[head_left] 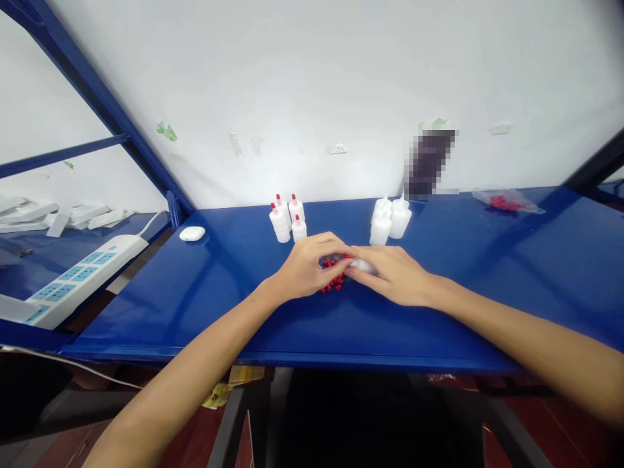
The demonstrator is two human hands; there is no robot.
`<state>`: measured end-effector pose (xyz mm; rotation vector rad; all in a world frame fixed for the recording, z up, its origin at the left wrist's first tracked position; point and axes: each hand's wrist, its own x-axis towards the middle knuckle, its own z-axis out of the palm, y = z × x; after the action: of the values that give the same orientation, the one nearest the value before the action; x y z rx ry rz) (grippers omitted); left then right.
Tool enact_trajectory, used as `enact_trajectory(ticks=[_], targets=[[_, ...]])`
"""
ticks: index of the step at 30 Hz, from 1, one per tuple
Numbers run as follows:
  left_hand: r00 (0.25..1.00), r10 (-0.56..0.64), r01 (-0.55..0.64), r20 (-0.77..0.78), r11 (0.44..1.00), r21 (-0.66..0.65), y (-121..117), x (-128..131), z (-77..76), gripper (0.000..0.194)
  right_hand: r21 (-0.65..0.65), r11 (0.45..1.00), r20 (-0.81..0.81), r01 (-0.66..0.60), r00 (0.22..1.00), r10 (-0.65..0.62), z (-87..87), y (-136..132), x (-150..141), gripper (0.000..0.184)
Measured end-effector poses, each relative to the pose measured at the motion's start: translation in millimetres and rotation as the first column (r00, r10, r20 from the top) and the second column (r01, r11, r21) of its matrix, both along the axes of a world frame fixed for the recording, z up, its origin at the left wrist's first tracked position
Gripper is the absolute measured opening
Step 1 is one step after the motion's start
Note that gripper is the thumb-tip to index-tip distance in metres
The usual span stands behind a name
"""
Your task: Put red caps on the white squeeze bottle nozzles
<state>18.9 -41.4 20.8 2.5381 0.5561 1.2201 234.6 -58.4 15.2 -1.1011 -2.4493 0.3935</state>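
My left hand hovers over a small pile of red caps on the blue table, fingers curled and pinched together at a cap. My right hand lies beside it, fingers wrapped round a small white bottle lying on its side. The fingertips of both hands meet above the caps. Behind the hands stand several white bottles with red caps on the left and a group of uncapped white bottles on the right.
A white oval case lies at the table's back left. A clear bag of red caps sits at the back right. A white power strip rests on the neighbouring surface to the left. The blue frame post slants along the left.
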Motion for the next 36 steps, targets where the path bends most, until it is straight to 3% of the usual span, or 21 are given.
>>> enact_trajectory(ticks=[6, 14, 20, 24, 32, 36], targets=[[0.999, 0.041, -0.041, 0.015, 0.999, -0.007, -1, -5, 0.7, 0.01, -0.089, 0.996, -0.106, -0.007, 0.994, -0.003, 2.3, 1, 2, 0.03], [0.998, -0.027, 0.029, -0.063, 0.999, 0.03, -4, -3, -1.5, 0.011, -0.144, 0.986, -0.147, -0.078, 0.988, 0.056, 1.3, 1, 4, 0.038], [0.995, -0.076, 0.079, -0.071, 0.996, 0.037, -10, 1, -5.0, 0.014, -0.244, 0.968, -0.094, 0.059, 0.992, -0.084, 3.3, 1, -2, 0.058], [0.996, -0.08, 0.08, -0.027, 0.997, 0.018, -12, 5, -7.9, 0.013, -0.24, 0.969, -0.133, 0.063, 0.986, -0.097, 2.4, 0, -8, 0.061], [0.996, -0.09, 0.091, -0.015, 0.995, 0.046, -14, 8, -10.8, 0.014, -0.198, 0.98, -0.282, 0.008, 0.957, -0.065, -4.3, -2, -10, 0.058], [0.998, -0.009, 0.001, 0.064, 0.993, 0.122, -12, 5, -5.3, 0.009, -0.291, 0.946, -0.449, -0.144, 0.894, -0.002, -7.7, 0, -8, 0.056]])
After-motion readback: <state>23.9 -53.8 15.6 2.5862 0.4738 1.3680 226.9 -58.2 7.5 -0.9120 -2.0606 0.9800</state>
